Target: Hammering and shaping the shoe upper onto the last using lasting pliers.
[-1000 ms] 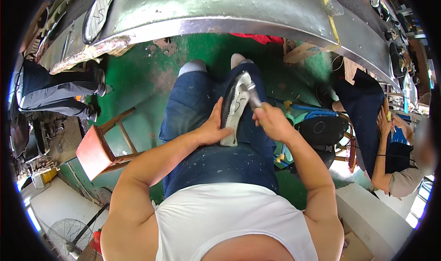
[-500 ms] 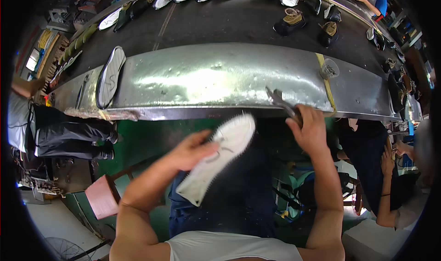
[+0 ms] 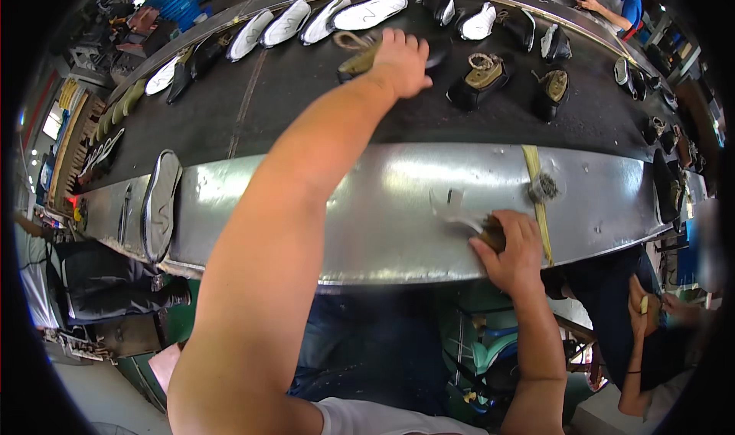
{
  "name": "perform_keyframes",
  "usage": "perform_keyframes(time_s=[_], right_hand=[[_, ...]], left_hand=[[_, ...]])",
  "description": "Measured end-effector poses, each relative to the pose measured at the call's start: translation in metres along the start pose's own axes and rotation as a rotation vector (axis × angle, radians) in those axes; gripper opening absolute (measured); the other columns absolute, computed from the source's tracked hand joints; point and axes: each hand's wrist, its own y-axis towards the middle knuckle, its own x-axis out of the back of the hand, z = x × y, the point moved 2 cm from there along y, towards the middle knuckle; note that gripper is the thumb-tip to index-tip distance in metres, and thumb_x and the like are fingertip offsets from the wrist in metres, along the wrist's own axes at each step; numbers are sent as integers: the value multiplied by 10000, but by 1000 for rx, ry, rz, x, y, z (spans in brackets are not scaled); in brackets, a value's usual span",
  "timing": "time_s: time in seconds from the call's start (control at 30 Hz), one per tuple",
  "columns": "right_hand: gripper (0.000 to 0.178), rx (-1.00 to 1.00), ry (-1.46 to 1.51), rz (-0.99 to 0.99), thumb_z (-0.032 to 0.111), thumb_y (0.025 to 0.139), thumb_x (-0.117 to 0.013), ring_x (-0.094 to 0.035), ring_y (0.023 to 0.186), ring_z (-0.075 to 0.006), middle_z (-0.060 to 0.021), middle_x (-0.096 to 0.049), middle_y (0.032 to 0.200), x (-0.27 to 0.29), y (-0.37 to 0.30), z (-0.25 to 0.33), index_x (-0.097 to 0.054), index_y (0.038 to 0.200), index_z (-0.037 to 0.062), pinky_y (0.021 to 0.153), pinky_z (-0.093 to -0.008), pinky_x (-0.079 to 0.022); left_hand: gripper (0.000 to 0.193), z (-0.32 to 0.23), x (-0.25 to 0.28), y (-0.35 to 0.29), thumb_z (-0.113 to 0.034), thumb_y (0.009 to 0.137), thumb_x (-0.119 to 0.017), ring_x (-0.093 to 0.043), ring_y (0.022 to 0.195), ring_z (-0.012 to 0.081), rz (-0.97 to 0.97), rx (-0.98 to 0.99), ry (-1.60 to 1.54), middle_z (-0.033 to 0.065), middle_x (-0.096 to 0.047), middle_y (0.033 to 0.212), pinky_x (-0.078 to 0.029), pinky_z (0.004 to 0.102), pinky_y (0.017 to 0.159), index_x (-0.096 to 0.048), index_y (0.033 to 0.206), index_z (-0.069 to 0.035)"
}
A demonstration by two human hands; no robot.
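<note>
Reaching far over the bench, my left hand [image 3: 402, 60] grips a black shoe on an olive last [image 3: 356, 66]. A rope loop stands out at its left end. My fingers cover the middle of the shoe. In my right hand [image 3: 514, 251], low over the near metal strip, are lasting pincers [image 3: 455, 215] with a curved metal head pointing left. A clear cup of small tacks [image 3: 547, 185] sits on the strip, right of the pincers, by a yellow band [image 3: 534, 159]. Two similar lasted shoes, one with a rope loop [image 3: 481, 74], stand to the right of my left hand.
White-soled shoes [image 3: 285, 23] lie in a row along the far side. One white-soled shoe [image 3: 162, 205] rests at the strip's left, beside a slim metal tool [image 3: 125, 213]. Other people work at the far right [image 3: 612, 10], right and left. A pink box [image 3: 163, 366] is low left.
My left hand has gone from holding a white-soled shoe over my lap to gripping a shoe far across the bench. The pincers stay in my right hand. The view has tilted up.
</note>
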Motion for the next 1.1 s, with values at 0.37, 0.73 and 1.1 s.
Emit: perform_keyframes(time_s=[0.37,0.73,1.1], right_hand=[[543,-11,-19,51,295,678,-848,-603,900,-338,-145,-632,1025,-5,9,-11,-612,1091,33,769,-444,-450],[575,-30,-30,189,340,676,-853,-591,865,-319,-122,-604,986,-6,15,-8,-599,1085,26,755,-436,-445],[525,-11,-9,53,219,658,-861,-614,862,-344,-155,-649,993,-16,14,5,-616,1078,22,778,-448,-467]], left_hand=[[605,185,-114,43,-601,909,-537,-349,1409,421,-265,618,-413,225,-351,1535,-342,520,1133,-599,1367,-210],[1039,224,-180,111,-868,776,-502,-225,1475,405,208,709,-486,250,-397,1527,-320,508,1132,-520,1449,-77],[866,210,-76,-56,-753,888,-484,-512,1291,365,312,594,-343,268,-538,1364,-439,432,1058,-668,1225,24]])
